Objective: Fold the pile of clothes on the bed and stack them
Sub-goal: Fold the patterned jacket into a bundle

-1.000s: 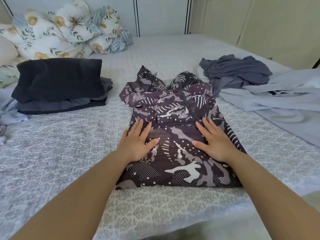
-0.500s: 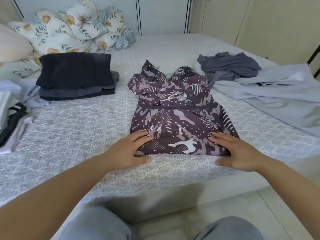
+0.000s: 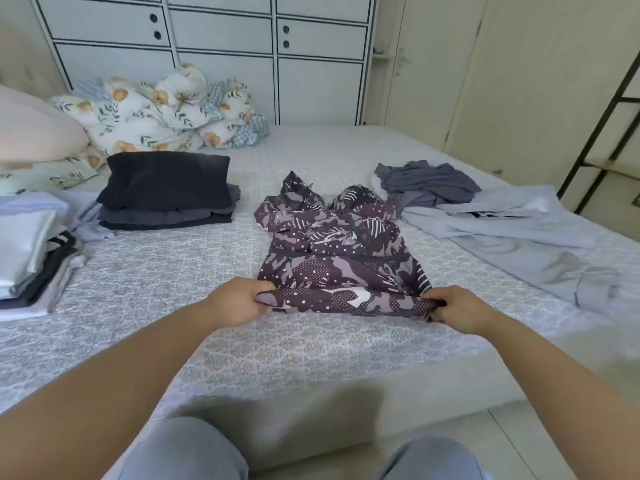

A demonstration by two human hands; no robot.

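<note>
- The left hand (image 3: 239,301) and right hand (image 3: 457,308) each have a grip on a near corner of the patterned purple garment (image 3: 332,251), fingers curled around its lifted near hem.
- The rest of the garment lies flat on the bed (image 3: 173,282), stretching away from both grips.
- Beyond the left grip sits a dark folded stack (image 3: 166,192); farther left, a second folded stack (image 3: 31,251).
- Beyond the right grip lies an unfolded heap of grey-blue clothes (image 3: 485,209).
- Floral bedding (image 3: 159,109) is bunched at the bed's far side, before a panelled wardrobe (image 3: 221,46).
</note>
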